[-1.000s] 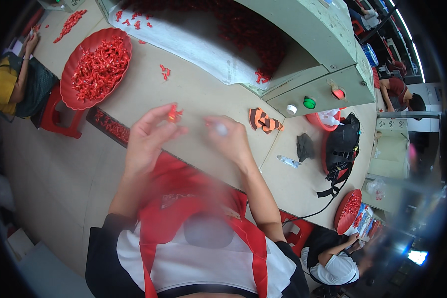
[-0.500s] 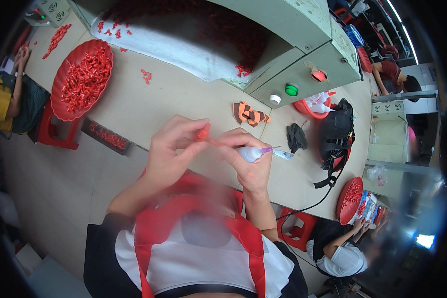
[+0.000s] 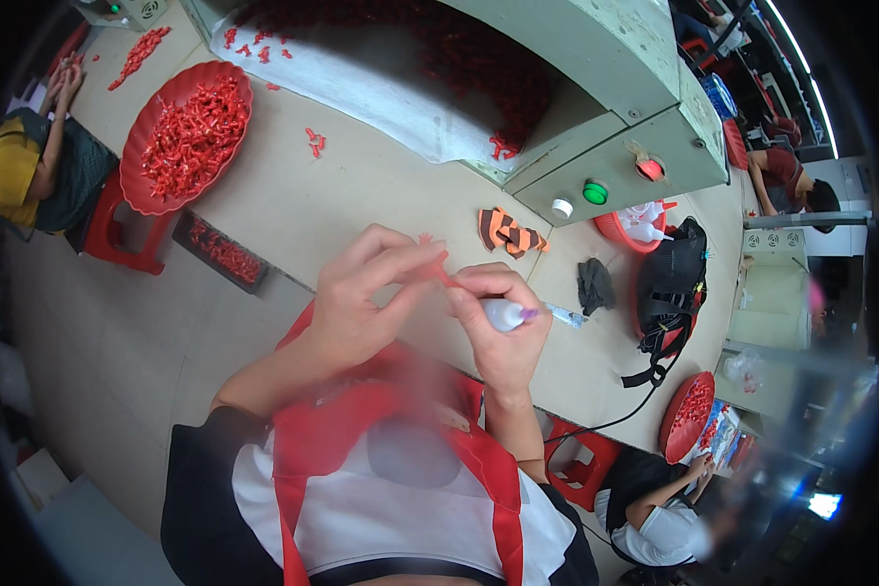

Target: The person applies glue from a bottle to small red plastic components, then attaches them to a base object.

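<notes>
My left hand (image 3: 361, 298) pinches a small red piece (image 3: 439, 259) between thumb and fingertips; its exact shape is blurred. The fingertips of my right hand (image 3: 503, 342) meet the lower end of the red work. Tucked in that same right hand is a small white squeeze bottle (image 3: 502, 313) with a purple tip, which points away to the right. Both hands are raised over the table's near edge, in front of my red apron. Whether the two hands grip one red piece or two parts cannot be made out.
A scalloped red bowl (image 3: 132, 161) heaped with red pieces stands left, by a dark tray (image 3: 254, 285). Ahead is a pale green machine (image 3: 625, 122). To the right are a striped cloth (image 3: 508, 234), a red basket (image 3: 610, 228) of bottles and a black bag (image 3: 669, 278). Co-workers sit on both sides.
The view has shifted, so the table things sit farther right and the bowl higher. My left fingers have stretched more over the red piece, and my hands stay close together.
</notes>
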